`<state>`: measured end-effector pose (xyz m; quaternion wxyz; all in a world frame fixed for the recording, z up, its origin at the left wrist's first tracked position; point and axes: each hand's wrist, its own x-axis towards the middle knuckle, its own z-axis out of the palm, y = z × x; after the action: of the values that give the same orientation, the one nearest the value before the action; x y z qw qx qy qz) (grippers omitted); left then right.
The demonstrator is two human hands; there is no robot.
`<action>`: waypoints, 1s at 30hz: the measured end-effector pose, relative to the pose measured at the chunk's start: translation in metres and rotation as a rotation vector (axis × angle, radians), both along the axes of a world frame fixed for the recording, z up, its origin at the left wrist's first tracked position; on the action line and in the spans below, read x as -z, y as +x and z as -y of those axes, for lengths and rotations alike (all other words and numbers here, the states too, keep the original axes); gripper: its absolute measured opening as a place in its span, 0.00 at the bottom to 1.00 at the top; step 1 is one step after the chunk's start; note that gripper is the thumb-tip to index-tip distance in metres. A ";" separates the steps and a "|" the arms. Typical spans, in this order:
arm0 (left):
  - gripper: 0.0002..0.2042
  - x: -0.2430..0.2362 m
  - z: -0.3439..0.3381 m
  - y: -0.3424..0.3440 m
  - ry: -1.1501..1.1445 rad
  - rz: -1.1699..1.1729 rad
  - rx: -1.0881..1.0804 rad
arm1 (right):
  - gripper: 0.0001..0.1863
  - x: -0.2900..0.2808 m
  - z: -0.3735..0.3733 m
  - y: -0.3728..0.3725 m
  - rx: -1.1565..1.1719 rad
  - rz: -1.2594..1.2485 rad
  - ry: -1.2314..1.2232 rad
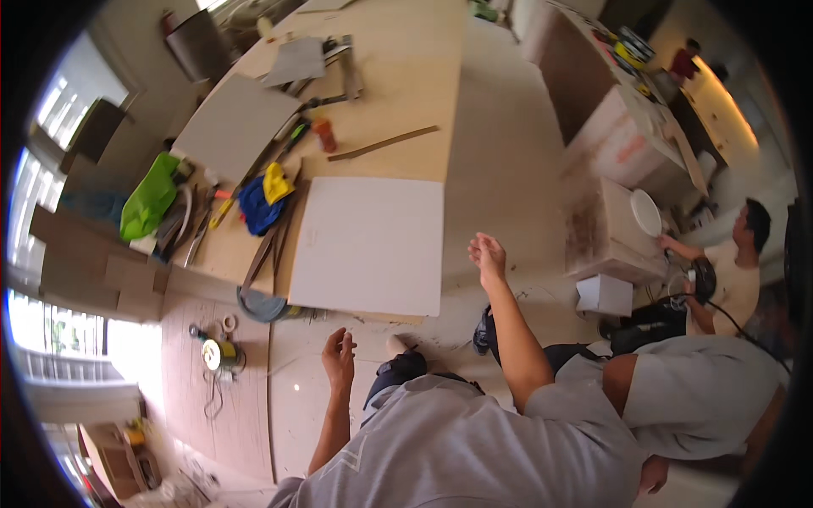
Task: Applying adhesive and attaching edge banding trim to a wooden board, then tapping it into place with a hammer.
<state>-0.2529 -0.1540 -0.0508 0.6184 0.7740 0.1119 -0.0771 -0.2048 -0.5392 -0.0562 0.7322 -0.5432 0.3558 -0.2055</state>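
Observation:
A white square board lies on the near end of the long plywood table. My left hand is just off the table's front edge, below the board, with its fingers loosely apart and nothing visible in them. My right hand is raised beside the board's right side, fingers half bent and apart, holding nothing that I can see. Left of the board are blue and yellow cloths, dark strips, tools and a green item. An orange container and a thin strip lie farther back.
A co-worker crouches at the right by wooden cabinets, one hand at a white round object. Another person in grey is close at my right. A can-shaped machine with a cable stands on the floor at the left.

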 end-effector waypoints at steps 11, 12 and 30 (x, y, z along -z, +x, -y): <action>0.34 0.045 0.017 0.030 -0.518 -0.377 -0.187 | 0.14 -0.026 0.033 0.123 -0.344 -0.052 -0.759; 0.34 0.047 0.017 0.030 -0.506 -0.381 -0.246 | 0.14 -0.034 0.036 0.142 -0.413 -0.058 -0.812; 0.16 -0.029 0.167 -0.041 0.142 -0.113 -1.103 | 0.15 -0.011 0.129 0.396 -1.195 -0.192 -1.564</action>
<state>-0.2943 -0.3214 -0.0223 0.5065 0.6353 0.5380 0.2244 0.1916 -0.6679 -0.0448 0.1185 -0.9786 -0.1548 0.0655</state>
